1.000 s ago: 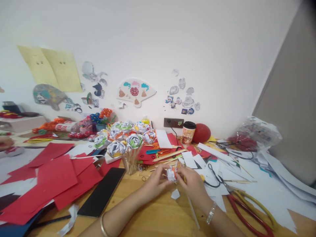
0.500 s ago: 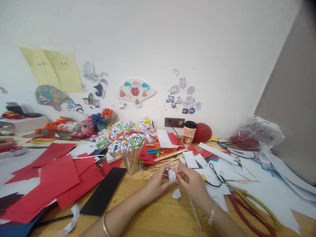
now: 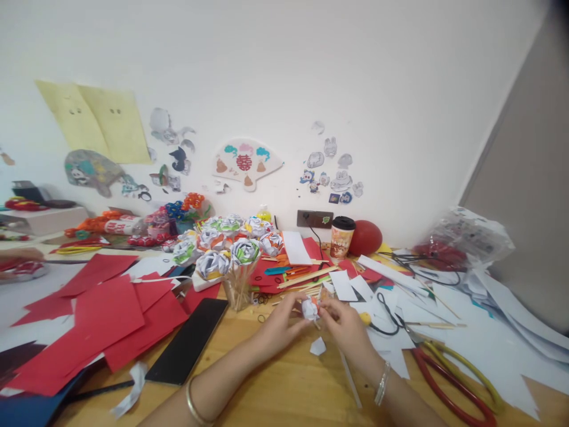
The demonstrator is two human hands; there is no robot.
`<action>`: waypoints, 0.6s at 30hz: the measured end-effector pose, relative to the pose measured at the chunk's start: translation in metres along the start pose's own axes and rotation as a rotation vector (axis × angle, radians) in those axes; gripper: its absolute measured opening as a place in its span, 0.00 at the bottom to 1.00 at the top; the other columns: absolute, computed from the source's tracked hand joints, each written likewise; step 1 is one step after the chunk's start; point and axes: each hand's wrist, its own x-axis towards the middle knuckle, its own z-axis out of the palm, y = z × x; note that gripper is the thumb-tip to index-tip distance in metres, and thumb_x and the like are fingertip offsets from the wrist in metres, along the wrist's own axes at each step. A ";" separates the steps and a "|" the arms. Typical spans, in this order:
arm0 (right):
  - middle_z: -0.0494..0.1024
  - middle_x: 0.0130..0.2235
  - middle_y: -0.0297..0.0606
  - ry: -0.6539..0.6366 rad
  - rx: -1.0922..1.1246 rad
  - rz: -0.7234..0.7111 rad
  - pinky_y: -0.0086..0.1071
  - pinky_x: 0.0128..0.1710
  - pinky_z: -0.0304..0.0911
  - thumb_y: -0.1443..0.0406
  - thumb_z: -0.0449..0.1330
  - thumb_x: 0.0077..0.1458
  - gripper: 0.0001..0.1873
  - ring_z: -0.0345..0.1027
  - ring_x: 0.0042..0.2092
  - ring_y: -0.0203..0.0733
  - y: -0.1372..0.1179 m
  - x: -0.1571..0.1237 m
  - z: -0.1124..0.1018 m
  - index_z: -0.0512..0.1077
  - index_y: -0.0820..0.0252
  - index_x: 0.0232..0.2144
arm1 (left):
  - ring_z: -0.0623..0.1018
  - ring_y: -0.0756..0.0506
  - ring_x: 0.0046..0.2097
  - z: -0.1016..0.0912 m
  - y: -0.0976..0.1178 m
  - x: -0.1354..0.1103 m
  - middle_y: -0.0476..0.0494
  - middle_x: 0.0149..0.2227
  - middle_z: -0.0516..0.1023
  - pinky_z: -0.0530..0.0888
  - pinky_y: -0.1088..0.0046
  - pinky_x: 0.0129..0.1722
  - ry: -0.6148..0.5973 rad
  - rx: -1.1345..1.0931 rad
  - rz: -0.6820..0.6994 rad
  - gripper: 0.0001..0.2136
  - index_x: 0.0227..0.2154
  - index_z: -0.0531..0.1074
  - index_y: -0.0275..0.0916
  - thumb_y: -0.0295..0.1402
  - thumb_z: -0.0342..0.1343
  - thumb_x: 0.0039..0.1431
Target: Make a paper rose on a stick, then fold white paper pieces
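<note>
Between my two hands is a small paper flower [image 3: 310, 309], white with orange parts, on what looks like a thin stick. My left hand [image 3: 284, 323] grips its left side with thumb and fingers. On the other side, my right hand [image 3: 340, 320] pinches the flower's edge; its fingertips are partly hidden. A white paper scrap [image 3: 317, 346] lies on the table just below. Beyond my hands, finished-looking paper roses [image 3: 244, 252] stand on sticks in a clear cup [image 3: 237, 293].
Red paper sheets [image 3: 106, 308] and a black phone-like slab [image 3: 189, 341] lie to the left. Large scissors [image 3: 457, 379] rest at the right near a loose black cord [image 3: 386, 323]. A lidded paper cup [image 3: 341, 238] and a red balloon [image 3: 366, 238] stand by the wall. Another person's hand [image 3: 20, 258] shows at far left.
My right fingers have closed in a little on the flower, while my left hand keeps its hold. At far left the other person's hand has moved further into view.
</note>
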 end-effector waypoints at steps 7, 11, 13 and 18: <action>0.73 0.22 0.34 -0.105 0.306 0.150 0.29 0.26 0.59 0.57 0.58 0.43 0.12 0.66 0.25 0.39 0.004 0.009 -0.006 0.69 0.60 0.23 | 0.73 0.44 0.45 0.002 -0.002 -0.001 0.40 0.46 0.69 0.72 0.64 0.45 -0.036 -0.139 -0.023 0.17 0.45 0.61 0.40 0.30 0.57 0.53; 0.74 0.24 0.35 -0.079 0.098 0.053 0.31 0.30 0.60 0.58 0.57 0.47 0.10 0.67 0.28 0.41 0.003 0.005 -0.010 0.72 0.59 0.26 | 0.72 0.44 0.47 0.000 -0.002 -0.001 0.41 0.46 0.69 0.71 0.64 0.47 -0.063 -0.113 0.005 0.16 0.45 0.62 0.41 0.28 0.56 0.54; 0.75 0.26 0.35 -0.072 0.048 0.007 0.32 0.31 0.60 0.59 0.56 0.49 0.10 0.67 0.29 0.41 0.003 0.003 -0.010 0.72 0.59 0.28 | 0.72 0.44 0.47 -0.001 -0.001 0.000 0.42 0.46 0.70 0.70 0.64 0.47 -0.059 -0.094 0.003 0.16 0.45 0.62 0.41 0.28 0.56 0.53; 0.76 0.28 0.37 -0.109 0.218 0.000 0.30 0.30 0.61 0.56 0.54 0.52 0.15 0.68 0.30 0.41 0.005 0.006 -0.011 0.73 0.60 0.27 | 0.73 0.45 0.45 0.000 0.002 0.000 0.42 0.45 0.69 0.72 0.64 0.44 -0.027 -0.124 -0.013 0.16 0.44 0.61 0.40 0.28 0.56 0.53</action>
